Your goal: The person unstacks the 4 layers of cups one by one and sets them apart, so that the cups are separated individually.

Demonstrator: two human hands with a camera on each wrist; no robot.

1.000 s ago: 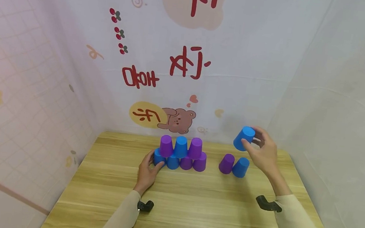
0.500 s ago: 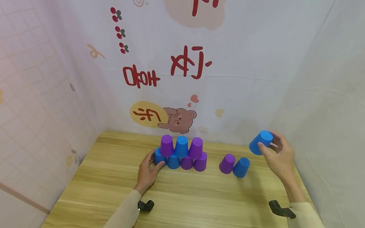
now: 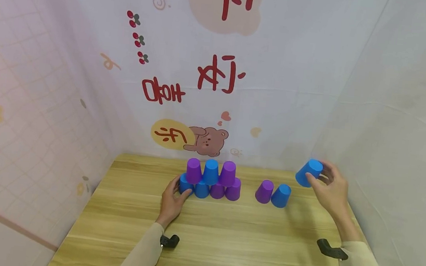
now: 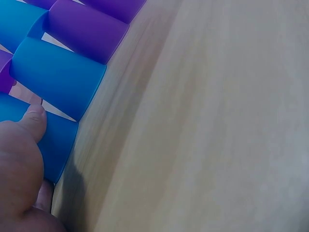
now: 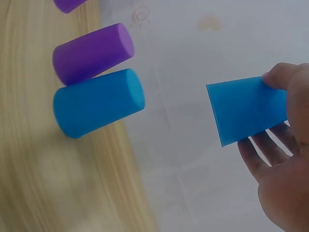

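Note:
My right hand (image 3: 332, 189) holds a blue cup (image 3: 309, 172) upside down in the air, thumb on one side and fingers on the other. Below it to the left, a purple cup (image 3: 264, 191) and another blue cup (image 3: 281, 195) stand inverted side by side on the table. My left hand (image 3: 172, 200) grips the leftmost blue cup (image 4: 60, 145) of a stack, its thumb across the near side. That stack has a bottom row of two blue and two purple cups (image 3: 233, 189). Above sit a purple cup (image 3: 194, 171), a blue cup (image 3: 211, 172) and a purple cup (image 3: 228, 173).
The wooden table (image 3: 224, 247) ends at a white printed cloth (image 3: 285, 114) behind the cups. More cloth hangs along the left and right sides, the right one (image 3: 394, 187) close to my right hand. A black strap mount (image 3: 331, 250) sits on each wrist.
My right hand has carried the blue cup to the right, away from the two standing cups, then slightly lower. My left hand stays on its cup, and the stack is unchanged.

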